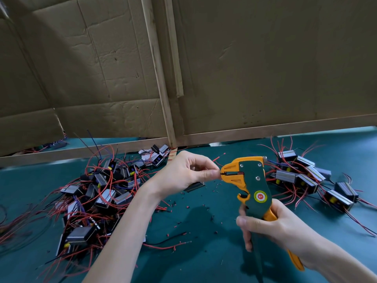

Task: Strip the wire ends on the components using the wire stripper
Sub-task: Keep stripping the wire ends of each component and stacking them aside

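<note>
My right hand (271,225) grips the handles of a green and orange wire stripper (253,184), held upright above the green table with its jaws pointing left. My left hand (189,172) pinches a wire end right at the jaws (226,174). A dark component (193,186) hangs under my left hand, mostly hidden by it. A red wire (218,158) sticks up behind my left fingers.
A large tangled pile of components with red and black wires (98,193) lies at the left. A smaller group of components (306,176) lies at the right. Bits of stripped insulation (183,213) dot the green mat. Cardboard walls (265,68) and a wooden frame stand behind.
</note>
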Demonstrator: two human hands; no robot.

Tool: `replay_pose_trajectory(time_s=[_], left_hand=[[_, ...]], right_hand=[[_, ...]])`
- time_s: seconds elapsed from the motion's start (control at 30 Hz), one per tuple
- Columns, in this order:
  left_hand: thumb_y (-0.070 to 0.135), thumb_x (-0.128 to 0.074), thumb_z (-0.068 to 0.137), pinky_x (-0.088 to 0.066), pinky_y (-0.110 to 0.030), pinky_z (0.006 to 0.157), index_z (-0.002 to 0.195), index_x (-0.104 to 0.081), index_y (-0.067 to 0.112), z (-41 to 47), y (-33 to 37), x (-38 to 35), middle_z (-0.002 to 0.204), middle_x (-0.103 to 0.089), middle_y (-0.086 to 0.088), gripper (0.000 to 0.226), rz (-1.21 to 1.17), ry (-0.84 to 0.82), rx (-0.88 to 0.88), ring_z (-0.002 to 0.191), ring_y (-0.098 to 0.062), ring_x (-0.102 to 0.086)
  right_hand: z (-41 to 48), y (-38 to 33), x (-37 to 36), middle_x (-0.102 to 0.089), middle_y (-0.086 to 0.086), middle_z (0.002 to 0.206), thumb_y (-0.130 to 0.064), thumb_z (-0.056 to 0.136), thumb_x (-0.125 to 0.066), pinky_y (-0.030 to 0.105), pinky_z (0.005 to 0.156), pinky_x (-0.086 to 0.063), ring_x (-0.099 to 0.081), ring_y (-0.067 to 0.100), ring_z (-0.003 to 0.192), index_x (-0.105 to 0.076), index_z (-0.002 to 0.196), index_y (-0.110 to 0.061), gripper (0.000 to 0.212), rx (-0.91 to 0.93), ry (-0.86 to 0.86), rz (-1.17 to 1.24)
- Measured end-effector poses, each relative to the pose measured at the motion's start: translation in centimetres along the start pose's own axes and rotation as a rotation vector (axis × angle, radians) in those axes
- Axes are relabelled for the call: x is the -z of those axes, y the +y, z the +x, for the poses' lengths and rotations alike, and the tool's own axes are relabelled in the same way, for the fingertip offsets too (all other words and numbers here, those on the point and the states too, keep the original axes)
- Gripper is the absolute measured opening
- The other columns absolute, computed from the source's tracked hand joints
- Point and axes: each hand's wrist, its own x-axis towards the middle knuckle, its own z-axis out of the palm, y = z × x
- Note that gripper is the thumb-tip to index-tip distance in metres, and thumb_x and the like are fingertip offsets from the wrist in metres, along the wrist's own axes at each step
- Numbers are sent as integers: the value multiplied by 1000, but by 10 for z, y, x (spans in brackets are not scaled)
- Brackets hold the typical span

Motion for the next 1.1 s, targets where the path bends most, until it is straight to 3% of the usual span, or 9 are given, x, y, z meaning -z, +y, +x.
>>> replay_pose_trajectory(time_s=[0.13, 0.2, 0.37, 0.57, 0.77, 0.83, 0.9, 1.0, 1.1], left_hand=[[23, -67, 81, -37, -11, 58, 85, -72, 16, 2, 0, -2, 60, -61, 17, 9, 30, 1, 17, 56, 2, -46], [27, -67, 80, -34, -10, 57, 83, -73, 17, 3, -1, -3, 58, -59, 16, 12, 44, -5, 33, 54, 2, -44], [31, -68, 84, -38, -28, 68, 84, -75, 17, 5, -8, -2, 88, -65, -28, 16, 104, 115, 92, 70, -17, -46], [22, -71, 85, -39, -17, 74, 84, -77, 23, 19, -13, -8, 77, -67, 16, 6, 336, 431, 10, 79, -3, -54], [5, -66, 86, -41, -26, 78, 90, -75, 3, 70, 7, -63, 84, -70, -8, 10, 451, 558, -272, 84, -22, -58], [2, -63, 88, -45, -31, 83, 95, -73, 0, 86, 11, -84, 90, -71, -13, 13, 428, 517, -307, 88, -26, -62], [-1, -57, 91, -45, -34, 96, 107, -71, 0, 97, 14, -101, 112, -68, -17, 21, 394, 368, -252, 105, -29, -62], [-5, -48, 95, -31, -34, 114, 123, -65, 9, 100, 16, -115, 147, -41, -21, 35, 353, 63, -90, 135, -32, -42], [1, -52, 95, -28, -29, 113, 124, -65, 15, 83, 17, -104, 150, -37, -17, 35, 345, 68, -101, 137, -26, -39]], right_hand=[[2, 10, -8, -49, 13, 45, -33, 65, -78, 28, 46, -44, -46, 22, 36, -54, 52, -17, 32, 28, 175, -28], [2, 12, -9, -50, 15, 47, -34, 62, -82, 28, 44, -44, -47, 23, 37, -57, 54, -15, 33, 9, 158, 21], [8, 14, 0, -62, 27, 80, -25, 49, -98, 45, 69, -56, -64, 41, 72, -70, 86, -6, 50, -68, -28, 328], [20, 22, 13, -65, 22, 78, -16, 53, -88, 46, 68, -57, -67, 37, 70, -74, 78, -8, 30, -189, 83, 380], [24, 31, 15, -65, 24, 78, -5, 51, -85, 46, 65, -58, -68, 38, 68, -74, 74, -3, 25, -349, 115, 454], [25, 30, 17, -65, 25, 77, 4, 55, -83, 46, 63, -58, -68, 38, 67, -71, 74, 2, 22, -369, 124, 471], [25, 28, 19, -64, 25, 75, 6, 54, -77, 44, 60, -59, -67, 38, 64, -67, 77, 6, 25, -367, 125, 495], [25, 26, 23, -63, 27, 75, 0, 58, -70, 44, 57, -59, -66, 38, 61, -65, 79, 8, 22, -341, 171, 558], [27, 27, 24, -64, 26, 74, 0, 63, -68, 45, 57, -59, -67, 37, 61, -64, 80, 6, 18, -353, 196, 579]])
